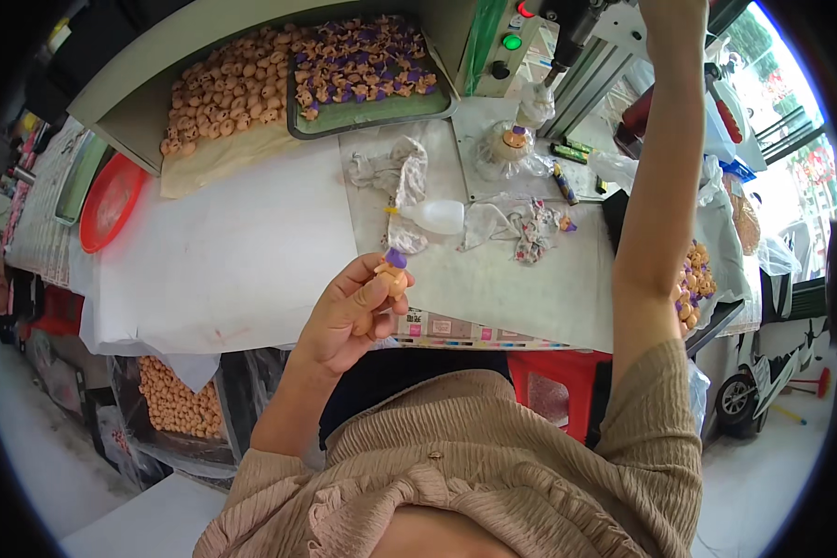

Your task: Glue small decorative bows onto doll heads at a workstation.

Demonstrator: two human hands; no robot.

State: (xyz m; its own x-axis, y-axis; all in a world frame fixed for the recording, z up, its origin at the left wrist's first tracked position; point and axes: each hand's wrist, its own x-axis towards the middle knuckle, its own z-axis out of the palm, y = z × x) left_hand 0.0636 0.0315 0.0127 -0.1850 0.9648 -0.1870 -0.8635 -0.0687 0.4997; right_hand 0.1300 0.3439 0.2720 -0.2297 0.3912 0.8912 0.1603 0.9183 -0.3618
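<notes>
Between the thumb and fingers of my left hand (349,321), a small peach doll body with a purple part (395,270) is held upright above the table's front edge. My right arm stretches up beside the press machine (577,37); only the base of my right hand (676,23) shows at the top edge, its fingers cut off. Under the press head, another peach and purple piece (515,138) sits in a plastic-wrapped holder (502,158). A white squeeze bottle (437,217) with a yellow tip lies on the table among patterned cloths (535,231).
A dark tray (372,123) of purple-and-peach doll bodies stands at the back, beside a pile of peach doll heads (228,84). A red basin (112,205) is at left. More heads fill a bin (181,395) below. Pieces (693,284) lie at right, beyond my arm.
</notes>
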